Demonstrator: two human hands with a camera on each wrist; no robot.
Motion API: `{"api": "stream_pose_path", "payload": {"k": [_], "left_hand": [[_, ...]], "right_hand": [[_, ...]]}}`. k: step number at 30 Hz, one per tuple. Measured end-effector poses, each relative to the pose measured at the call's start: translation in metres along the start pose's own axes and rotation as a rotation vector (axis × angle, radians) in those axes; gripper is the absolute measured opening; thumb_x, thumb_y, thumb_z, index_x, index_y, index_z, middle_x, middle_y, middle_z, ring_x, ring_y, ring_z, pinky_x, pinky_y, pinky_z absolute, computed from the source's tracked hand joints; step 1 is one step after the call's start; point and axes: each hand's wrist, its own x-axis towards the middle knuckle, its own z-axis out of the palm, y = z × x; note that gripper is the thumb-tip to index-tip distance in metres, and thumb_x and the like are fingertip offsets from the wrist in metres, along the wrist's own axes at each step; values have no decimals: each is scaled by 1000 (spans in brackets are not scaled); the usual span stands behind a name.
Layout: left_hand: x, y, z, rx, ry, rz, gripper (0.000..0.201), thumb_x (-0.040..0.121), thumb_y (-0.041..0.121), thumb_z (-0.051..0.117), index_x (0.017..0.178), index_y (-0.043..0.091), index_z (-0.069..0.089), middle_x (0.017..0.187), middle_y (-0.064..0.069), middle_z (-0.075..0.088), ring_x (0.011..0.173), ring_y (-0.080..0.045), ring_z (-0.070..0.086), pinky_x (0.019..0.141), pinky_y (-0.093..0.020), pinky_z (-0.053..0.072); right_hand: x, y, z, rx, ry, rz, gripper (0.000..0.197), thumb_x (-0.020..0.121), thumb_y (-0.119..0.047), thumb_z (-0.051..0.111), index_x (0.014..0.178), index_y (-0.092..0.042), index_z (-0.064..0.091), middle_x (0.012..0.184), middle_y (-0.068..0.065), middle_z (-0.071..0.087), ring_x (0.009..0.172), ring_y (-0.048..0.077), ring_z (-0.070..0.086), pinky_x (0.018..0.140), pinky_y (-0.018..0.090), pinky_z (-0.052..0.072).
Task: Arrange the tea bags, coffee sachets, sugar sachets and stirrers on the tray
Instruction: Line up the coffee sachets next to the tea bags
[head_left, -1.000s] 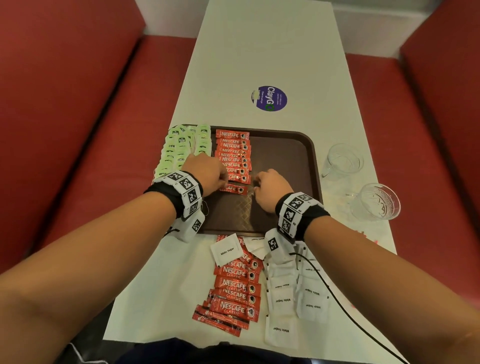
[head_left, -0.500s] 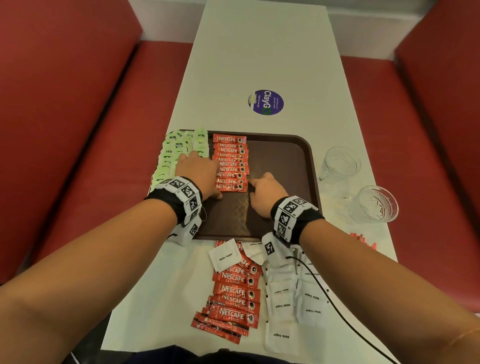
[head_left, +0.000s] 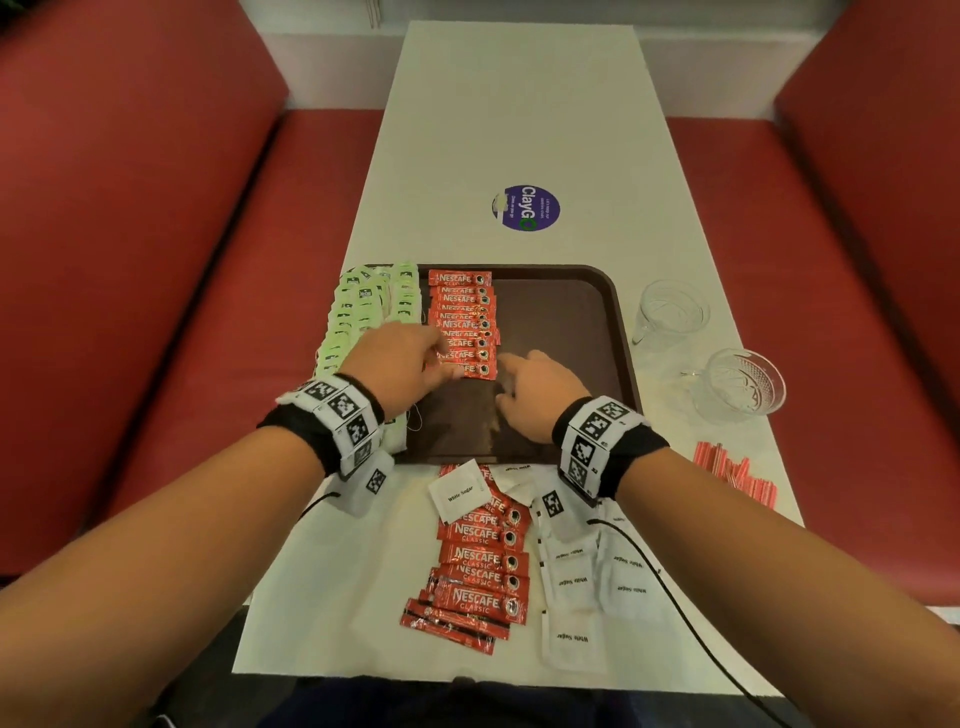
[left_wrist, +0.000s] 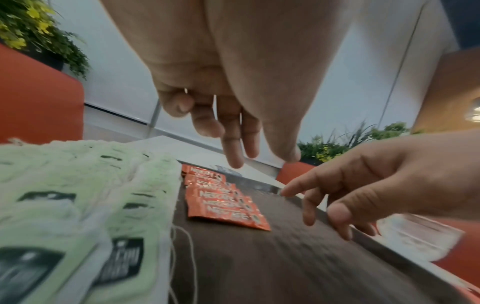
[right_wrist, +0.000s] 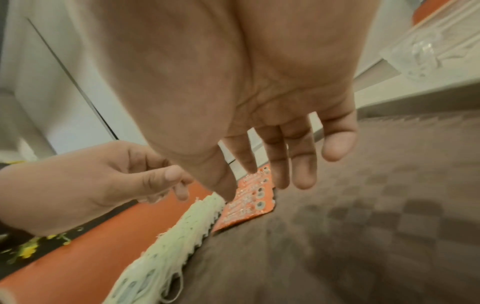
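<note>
A brown tray (head_left: 561, 322) holds pale green tea bags (head_left: 363, 312) along its left side and a column of red coffee sachets (head_left: 465, 322) beside them. My left hand (head_left: 441, 364) hovers over the lowest sachet, fingers loosely hanging and holding nothing (left_wrist: 246, 152). My right hand (head_left: 506, 374) hovers just right of the column with relaxed, empty fingers (right_wrist: 285, 174). More coffee sachets (head_left: 480, 566) and white sugar sachets (head_left: 587, 577) lie on the table in front of the tray. Red-and-white stirrers (head_left: 737, 475) lie at the table's right edge.
Two clear glass cups (head_left: 670, 312) (head_left: 743, 382) stand right of the tray. A round purple sticker (head_left: 525, 208) sits on the white table (head_left: 519, 104) beyond it. Red bench seats flank the table. A black cable runs from my right wrist.
The lowest coffee sachet, held between both hands, was slid up against the column. Both hands have since let go of it and lifted slightly.
</note>
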Motion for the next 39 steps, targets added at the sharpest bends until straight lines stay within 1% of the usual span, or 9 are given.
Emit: {"api": "stream_pose_path", "payload": {"k": [3, 7, 12, 18, 22, 27, 31, 35, 39], "left_hand": [[-37, 12, 2, -42, -82, 104, 21, 91, 51, 61, 100, 32, 63, 90, 15, 62, 84, -7, 57, 71, -24, 41], [-72, 12, 30, 51, -201, 177, 21, 91, 49, 61, 102, 32, 64, 93, 15, 60, 85, -6, 55, 71, -21, 38], [-101, 15, 59, 69, -336, 226, 28, 87, 52, 65, 104, 30, 67, 100, 10, 64, 93, -12, 59, 80, -32, 49], [-116, 21, 66, 63, -320, 288, 39, 79, 48, 74, 109, 25, 63, 107, 7, 61, 98, -14, 56, 84, -31, 47], [-123, 25, 63, 103, -304, 318, 30, 85, 46, 69, 105, 23, 64, 107, 5, 59, 100, -15, 55, 84, -29, 45], [-133, 33, 62, 182, -443, 328, 38, 86, 59, 62, 108, 29, 69, 103, 6, 61, 97, -14, 56, 77, -31, 44], [-135, 32, 65, 197, -430, 338, 35, 86, 56, 64, 110, 30, 68, 103, 6, 61, 97, -15, 56, 73, -27, 39], [-135, 32, 65, 151, -394, 321, 26, 84, 48, 69, 98, 27, 66, 93, 11, 58, 86, -11, 51, 70, -26, 36], [-131, 25, 57, 127, -354, 315, 15, 85, 41, 69, 89, 27, 64, 84, 13, 53, 79, -9, 48, 68, -26, 35]], "right_hand": [[-30, -7, 4, -54, -14, -82, 41, 95, -34, 57, 134, -22, 56, 120, 6, 63, 109, 26, 61, 93, 37, 51], [-66, -13, 23, -19, -15, -165, 12, 92, -27, 60, 99, -24, 69, 93, -5, 67, 91, 19, 63, 74, 26, 43], [-94, -20, 51, -53, -70, -190, 20, 85, -31, 69, 102, -21, 69, 95, -2, 70, 89, 18, 62, 78, 29, 51], [-106, -17, 79, -151, -48, -221, 27, 85, -28, 71, 108, -18, 63, 107, 2, 61, 98, 21, 57, 83, 32, 47], [-107, -16, 86, -182, -31, -224, 21, 91, -20, 63, 111, -14, 64, 112, 5, 62, 104, 24, 57, 87, 34, 47], [-106, -19, 85, -220, -52, -206, 22, 92, -18, 61, 113, -13, 65, 114, 7, 63, 105, 26, 58, 91, 39, 50], [-106, -20, 86, -220, -58, -213, 20, 92, -14, 59, 111, -14, 65, 113, 6, 61, 103, 26, 58, 90, 38, 51], [-107, -22, 84, -196, -54, -225, 8, 93, -13, 57, 100, -15, 61, 110, 7, 59, 97, 25, 58, 82, 35, 48], [-111, -24, 71, -125, -60, -225, 6, 91, -18, 52, 86, -18, 49, 94, 4, 55, 86, 23, 54, 74, 33, 46]]}}
